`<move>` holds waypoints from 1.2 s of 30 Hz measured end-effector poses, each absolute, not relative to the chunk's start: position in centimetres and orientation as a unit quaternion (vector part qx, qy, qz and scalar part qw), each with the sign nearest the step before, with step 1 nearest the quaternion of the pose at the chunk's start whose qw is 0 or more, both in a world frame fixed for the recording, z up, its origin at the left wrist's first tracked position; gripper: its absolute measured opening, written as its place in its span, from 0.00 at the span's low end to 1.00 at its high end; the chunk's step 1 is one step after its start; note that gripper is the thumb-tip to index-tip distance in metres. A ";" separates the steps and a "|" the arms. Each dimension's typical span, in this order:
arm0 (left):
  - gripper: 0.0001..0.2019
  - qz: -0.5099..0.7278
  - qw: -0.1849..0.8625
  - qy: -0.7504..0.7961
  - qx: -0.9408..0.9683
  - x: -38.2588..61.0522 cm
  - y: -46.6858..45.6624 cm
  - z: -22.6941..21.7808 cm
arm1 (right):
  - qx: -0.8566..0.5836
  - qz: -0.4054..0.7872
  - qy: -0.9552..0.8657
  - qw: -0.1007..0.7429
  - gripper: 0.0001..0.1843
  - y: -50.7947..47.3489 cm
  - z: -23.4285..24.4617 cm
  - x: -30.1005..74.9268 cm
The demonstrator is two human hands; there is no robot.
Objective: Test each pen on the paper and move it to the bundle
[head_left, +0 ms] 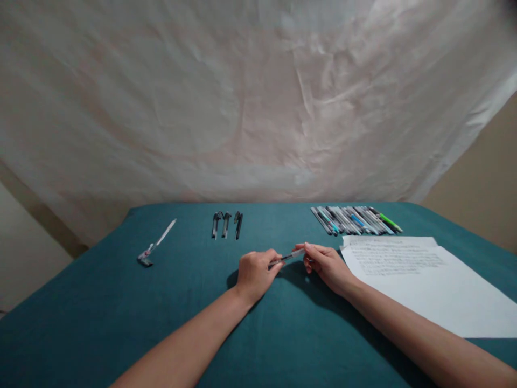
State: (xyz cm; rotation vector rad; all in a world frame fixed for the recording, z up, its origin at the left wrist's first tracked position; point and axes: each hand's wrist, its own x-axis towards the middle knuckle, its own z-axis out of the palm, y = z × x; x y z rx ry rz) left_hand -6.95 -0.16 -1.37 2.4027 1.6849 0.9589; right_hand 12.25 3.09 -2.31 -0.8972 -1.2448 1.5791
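Between my two hands, just above the middle of the table, is a slim pen [287,257] with a dark section and a clear, pale end. My left hand [259,272] is closed on its dark end. The pale end is pinched between the thumb and fingers of my right hand [325,264]. Whether the pale part is a cap or the barrel, I cannot tell. Right of my right hand lie white paper sheets [456,296] with several lines of handwriting near the top.
At the back right lies a row of several pens [351,221], one bright green. Dark pens or caps [226,225] sit at the back, left of centre. A white strip with a small dark piece [145,258] lies farther left. Pale cloth [258,108] hangs behind the green-covered table [121,334].
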 end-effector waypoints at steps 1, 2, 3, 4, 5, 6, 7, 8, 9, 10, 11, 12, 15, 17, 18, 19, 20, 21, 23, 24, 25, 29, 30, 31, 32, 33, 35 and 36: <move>0.05 0.306 0.012 0.542 0.782 -6.9 -0.2 -1.4 | -0.367 0.638 -0.505 0.452 0.19 3.1 -2.4 12.3; 0.04 0.302 0.000 0.538 0.787 -6.9 -0.2 -1.3 | -0.371 0.634 -0.506 0.451 0.20 3.2 -2.4 12.3; 0.04 0.300 -0.011 0.533 0.791 -6.9 -0.2 -1.3 | -0.377 0.630 -0.507 0.451 0.20 3.2 -2.4 12.3; 0.04 0.299 -0.019 0.528 0.795 -6.9 -0.3 -1.3 | -0.383 0.624 -0.509 0.453 0.20 3.3 -2.4 12.3; 0.04 0.298 -0.028 0.522 0.799 -6.9 -0.3 -1.2 | -0.390 0.618 -0.510 0.454 0.21 3.3 -2.4 12.3; 0.04 0.296 -0.036 0.517 0.803 -6.8 -0.4 -1.2 | -0.397 0.610 -0.513 0.455 0.21 3.3 -2.4 12.4; 0.04 0.294 -0.044 0.512 0.806 -6.8 -0.4 -1.2 | -0.403 0.603 -0.517 0.455 0.21 3.3 -2.4 12.4; 0.04 0.292 -0.049 0.510 0.808 -6.8 -0.5 -1.1 | -0.410 0.595 -0.522 0.453 0.22 3.3 -2.4 12.4; 0.04 0.292 -0.051 0.510 0.807 -6.8 -0.5 -1.1 | -0.416 0.589 -0.528 0.449 0.22 3.3 -2.3 12.4; 0.04 0.294 -0.045 0.513 0.805 -6.8 -0.6 -1.1 | -0.421 0.583 -0.534 0.445 0.22 3.3 -2.3 12.4; 0.05 0.298 -0.033 0.519 0.800 -6.8 -0.6 -1.1 | -0.423 0.578 -0.539 0.443 0.22 3.3 -2.3 12.3; 0.05 0.302 -0.012 0.527 0.794 -6.8 -0.5 -1.1 | -0.424 0.574 -0.543 0.443 0.22 3.2 -2.3 12.3; 0.10 0.320 0.071 0.552 0.767 -6.8 -0.3 -1.1 | -0.421 0.573 -0.531 0.461 0.22 3.2 -2.3 12.3; 0.17 0.332 0.114 0.567 0.746 -6.8 -0.2 -1.1 | -0.420 0.581 -0.500 0.485 0.22 3.3 -2.4 12.2; 0.19 0.338 0.130 0.571 0.737 -6.9 -0.1 -1.1 | -0.421 0.588 -0.481 0.496 0.22 3.4 -2.4 12.2; 0.19 0.342 0.147 0.571 0.731 -6.9 0.0 -1.1 | -0.419 0.596 -0.463 0.505 0.22 3.5 -2.4 12.2; 0.19 0.347 0.168 0.567 0.728 -6.9 0.1 -1.2 | -0.415 0.603 -0.448 0.513 0.21 3.6 -2.4 12.2; 0.18 0.351 0.193 0.560 0.726 -7.0 0.1 -1.2 | -0.409 0.611 -0.438 0.517 0.21 3.7 -2.4 12.2; 0.21 0.360 0.253 0.535 0.721 -7.0 0.4 -1.4 | -0.396 0.621 -0.430 0.522 0.20 3.8 -2.5 12.3; 0.22 0.365 0.282 0.520 0.719 -7.0 0.5 -1.5 | -0.392 0.623 -0.430 0.523 0.20 3.8 -2.5 12.3; 0.22 0.371 0.304 0.507 0.716 -7.1 0.7 -1.6 | -0.392 0.622 -0.431 0.523 0.19 3.9 -2.5 12.3; 0.19 0.395 0.344 0.476 0.707 -7.1 1.1 -1.7 | -0.405 0.614 -0.440 0.515 0.19 3.8 -2.7 12.4; 0.19 0.400 0.346 0.475 0.703 -7.1 1.1 -1.7 | -0.407 0.614 -0.440 0.513 0.19 3.8 -2.7 12.4; 0.18 0.406 0.345 0.475 0.700 -7.1 1.0 -1.6 | -0.408 0.614 -0.439 0.513 0.19 3.8 -2.7 12.4; 0.17 0.412 0.343 0.475 0.698 -7.1 1.0 -1.5 | -0.408 0.614 -0.440 0.513 0.19 3.8 -2.7 12.4; 0.17 0.417 0.339 0.474 0.697 -7.1 0.9 -1.5 | -0.409 0.611 -0.441 0.514 0.19 3.9 -2.7 12.4; 0.15 0.424 0.331 0.471 0.700 -7.0 0.7 -1.4 | -0.413 0.605 -0.446 0.514 0.20 3.9 -2.7 12.3; 0.15 0.427 0.330 0.469 0.700 -7.0 0.7 -1.3 | -0.415 0.604 -0.448 0.512 0.20 3.9 -2.7 12.3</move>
